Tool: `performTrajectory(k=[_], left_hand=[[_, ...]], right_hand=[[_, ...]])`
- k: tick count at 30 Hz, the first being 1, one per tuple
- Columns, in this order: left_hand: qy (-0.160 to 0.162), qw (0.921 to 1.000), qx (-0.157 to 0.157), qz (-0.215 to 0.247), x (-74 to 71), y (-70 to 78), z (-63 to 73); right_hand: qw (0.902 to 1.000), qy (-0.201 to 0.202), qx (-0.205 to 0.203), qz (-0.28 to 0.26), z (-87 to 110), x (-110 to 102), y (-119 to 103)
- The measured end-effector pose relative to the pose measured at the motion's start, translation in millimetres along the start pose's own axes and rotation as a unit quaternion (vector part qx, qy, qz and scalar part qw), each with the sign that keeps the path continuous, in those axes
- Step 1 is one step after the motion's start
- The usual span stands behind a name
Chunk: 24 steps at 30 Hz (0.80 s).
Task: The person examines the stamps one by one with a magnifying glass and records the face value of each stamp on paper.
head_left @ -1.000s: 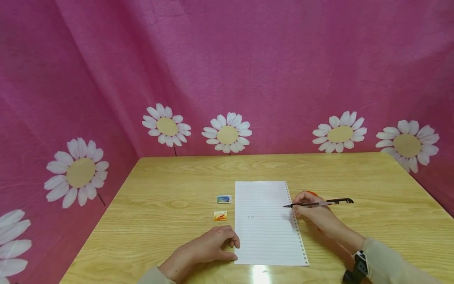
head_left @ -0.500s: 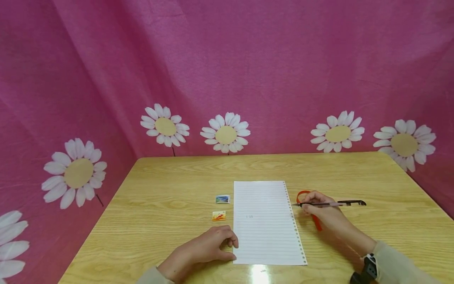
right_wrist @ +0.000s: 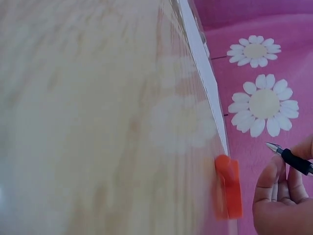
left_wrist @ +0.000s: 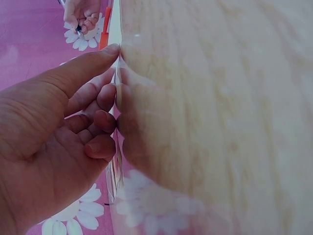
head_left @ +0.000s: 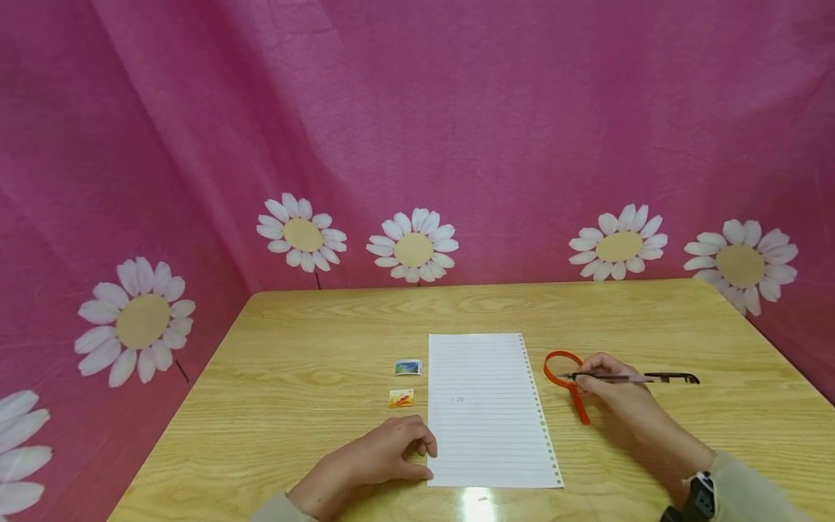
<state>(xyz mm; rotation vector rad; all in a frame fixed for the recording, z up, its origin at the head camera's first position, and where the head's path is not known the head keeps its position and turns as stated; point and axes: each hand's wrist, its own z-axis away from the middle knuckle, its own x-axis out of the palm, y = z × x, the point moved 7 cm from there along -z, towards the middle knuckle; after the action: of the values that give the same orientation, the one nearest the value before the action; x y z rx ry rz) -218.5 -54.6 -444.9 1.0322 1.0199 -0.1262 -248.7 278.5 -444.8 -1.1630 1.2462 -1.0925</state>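
Note:
My right hand (head_left: 620, 395) pinches a gel pen (head_left: 652, 377), held above the table with its tip to the left, over the ring of an orange-red magnifying glass (head_left: 582, 406). In the right wrist view the pen's metal tip and black grip (right_wrist: 296, 161) stick out past the fingers. My left hand (head_left: 385, 453) rests on the table with relaxed, bent fingers, its thumb and fingertips at the left edge of a lined sheet of paper (head_left: 489, 442). A small, faint number is written on the sheet. In the left wrist view, the left hand's fingertips (left_wrist: 103, 120) touch down at the tabletop.
Two small stamps, a blue-green one (head_left: 408, 367) and a yellow one (head_left: 401, 398), lie left of the paper. All of this is on a wooden table (head_left: 313, 341). Behind it hangs a pink curtain (head_left: 509, 145) with daisies.
My right hand has moved to the right with the pen, off the paper's right edge, uncovering the magnifying glass. The left hand stays at the paper's left edge.

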Motion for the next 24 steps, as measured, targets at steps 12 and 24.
performTrajectory(k=[12,24], left_hand=[[0.009,0.9997,0.019,-0.012,-1.8,4.7,0.3],[0.006,0.9999,0.016,-0.001,-0.6,3.4,-0.3]], right_hand=[[0.9989,0.043,0.005,0.016,7.6,-28.2,4.7],[0.9977,0.049,-0.017,-0.043,12.2,-43.2,5.8]])
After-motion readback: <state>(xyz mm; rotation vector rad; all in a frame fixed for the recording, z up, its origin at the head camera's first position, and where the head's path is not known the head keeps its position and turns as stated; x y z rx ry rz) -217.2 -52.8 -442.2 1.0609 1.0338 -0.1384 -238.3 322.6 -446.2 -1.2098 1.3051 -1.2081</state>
